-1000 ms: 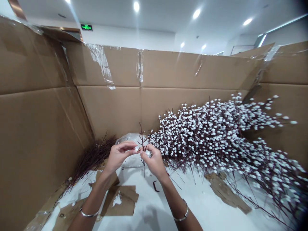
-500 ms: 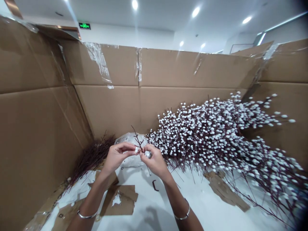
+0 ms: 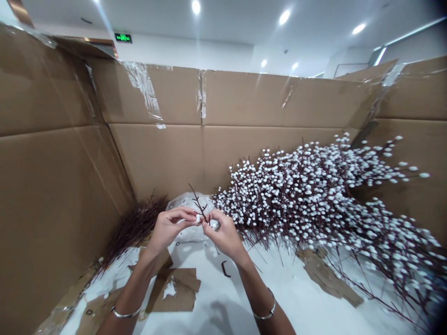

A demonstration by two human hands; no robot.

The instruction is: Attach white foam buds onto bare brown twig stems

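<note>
Both my hands pinch a thin dark twig (image 3: 198,202) just in front of the plastic bag (image 3: 188,202), my left hand (image 3: 171,228) and right hand (image 3: 223,232) pressed close around a white bud (image 3: 198,217), its join hidden by my fingers. Many white-budded branches (image 3: 307,195) lie heaped to the right, with fewer seemingly bare twigs (image 3: 134,225) left.

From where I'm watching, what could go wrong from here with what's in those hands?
The thin dark twig pinched between the left hand and the right hand looks fragile, so it might snap under finger pressure. The white-budded branches lie just beyond the right hand, so its side branches could snag them and perhaps knock buds loose.
</note>
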